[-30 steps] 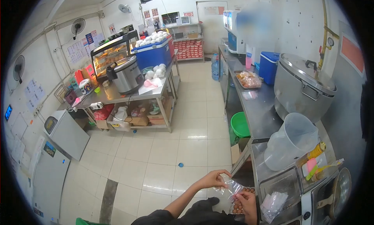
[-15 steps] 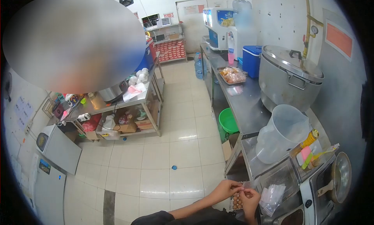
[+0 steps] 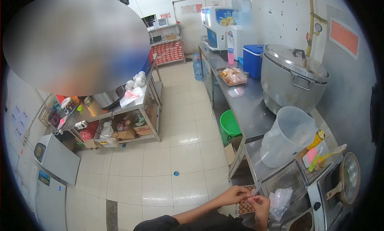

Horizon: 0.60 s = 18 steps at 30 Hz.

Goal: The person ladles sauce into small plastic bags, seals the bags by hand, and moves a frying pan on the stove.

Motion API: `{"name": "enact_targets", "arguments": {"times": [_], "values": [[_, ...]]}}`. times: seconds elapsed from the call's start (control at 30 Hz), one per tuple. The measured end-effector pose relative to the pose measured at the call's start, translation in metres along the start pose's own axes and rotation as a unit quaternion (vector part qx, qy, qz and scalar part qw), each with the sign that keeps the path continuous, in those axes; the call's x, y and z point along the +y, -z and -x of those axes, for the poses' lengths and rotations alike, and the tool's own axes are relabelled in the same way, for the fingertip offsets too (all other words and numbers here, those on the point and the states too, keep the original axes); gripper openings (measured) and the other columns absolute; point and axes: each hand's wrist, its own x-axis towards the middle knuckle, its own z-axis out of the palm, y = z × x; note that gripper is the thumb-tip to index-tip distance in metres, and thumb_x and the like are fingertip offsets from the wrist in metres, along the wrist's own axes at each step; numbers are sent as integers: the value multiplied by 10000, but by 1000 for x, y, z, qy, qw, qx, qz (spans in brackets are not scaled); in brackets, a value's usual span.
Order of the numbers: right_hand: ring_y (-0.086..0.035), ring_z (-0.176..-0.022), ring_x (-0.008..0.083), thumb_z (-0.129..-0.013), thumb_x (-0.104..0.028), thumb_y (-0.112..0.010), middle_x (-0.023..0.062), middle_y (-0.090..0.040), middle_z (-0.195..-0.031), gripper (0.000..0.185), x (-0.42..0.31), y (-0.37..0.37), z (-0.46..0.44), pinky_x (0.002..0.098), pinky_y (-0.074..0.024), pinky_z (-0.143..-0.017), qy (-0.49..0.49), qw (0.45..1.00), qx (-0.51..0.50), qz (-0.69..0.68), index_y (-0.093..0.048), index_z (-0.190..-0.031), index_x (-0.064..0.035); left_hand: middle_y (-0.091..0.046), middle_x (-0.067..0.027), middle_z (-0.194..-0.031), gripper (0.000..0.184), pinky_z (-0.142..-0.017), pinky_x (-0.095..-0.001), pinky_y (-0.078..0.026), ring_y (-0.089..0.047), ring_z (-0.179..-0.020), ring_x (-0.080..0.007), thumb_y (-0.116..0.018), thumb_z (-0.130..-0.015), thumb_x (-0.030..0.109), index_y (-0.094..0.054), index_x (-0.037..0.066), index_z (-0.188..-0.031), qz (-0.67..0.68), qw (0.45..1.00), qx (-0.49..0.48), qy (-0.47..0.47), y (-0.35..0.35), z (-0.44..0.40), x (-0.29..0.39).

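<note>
Both hands meet low in the view, just left of the stainless-steel counter [image 3: 258,121]; the left hand [image 3: 237,194] has its thumb and fingertips drawn together on a small clear plastic bag [image 3: 253,192], and the right hand [image 3: 261,208] pinches the same bag from the other side, thumb against forefinger, its remaining fingers loosely curled; the bag lies between the two sets of fingertips, above the brown eggs [image 3: 245,208], which sit in rows under the hands and are partly hidden by them; exactly how each fingertip grips the film is too small to tell.

Just right of the right hand, a loose pile of clear plastic bags [image 3: 281,204] overlaps the near part of a shallow metal tray [image 3: 297,176]; behind that tray stands a translucent plastic pitcher [image 3: 285,141], with a large lidded metal pot [image 3: 291,85] farther back; to the right, a frying pan [image 3: 350,178] rests on the gas stove [image 3: 320,197]; a green basin [image 3: 229,123] sits below the counter's left edge.
</note>
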Motion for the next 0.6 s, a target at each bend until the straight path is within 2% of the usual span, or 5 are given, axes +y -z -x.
{"name": "enact_targets", "arguments": {"times": [0.3, 0.33, 0.47, 0.53, 0.6], "values": [[-541, -853, 410, -777, -98, -475, 251, -577, -878, 164, 29, 0, -5, 449, -408, -758, 243, 903, 106, 337, -551, -811, 44, -589, -230, -871, 188, -659, -431, -468, -567, -782, -416, -490, -840, 98, -575, 55, -1003, -268, 953, 11, -140, -27, -28, -27], [-558, -810, 390, -789, -111, -469, 245, -581, -845, 179, 34, 3, -11, 438, -420, -722, 319, 870, 128, 353, -556, -816, 43, -598, -221, -831, 215, -665, -423, -471, -580, -776, -398, -492, -815, 62, -583, 53, -1010, -275, 952, 12, -134, -29, -29, -20], [-572, -689, 338, -841, -111, -427, 200, -590, -749, 201, 21, -7, 13, 384, -434, -618, 210, 904, 285, 240, -559, -838, 40, -605, -157, -764, 143, -592, -311, -462, -604, -656, -255, -451, -872, 75, -563, -14, -885, -201, 962, -68, -169, -47, -36, -9], [-546, -736, 333, -844, -110, -446, 182, -566, -753, 164, 22, -11, 16, 407, -411, -674, 157, 915, 326, 177, -543, -852, 21, -514, -36, -641, 208, -517, -224, -404, -493, -576, -93, -416, -919, 130, -482, 17, -757, 74, 994, -50, -69, -51, -40, -21], [-519, -782, 329, -847, -109, -464, 165, -541, -756, 129, 22, -4, 25, 430, -389, -729, 123, 924, 345, 112, -527, -866, 2, -466, 5, -634, 206, -488, -205, -348, -437, -561, -59, -430, -920, 145, -437, 56, -734, 71, 991, -76, -79, -64, -45, -10]]}}
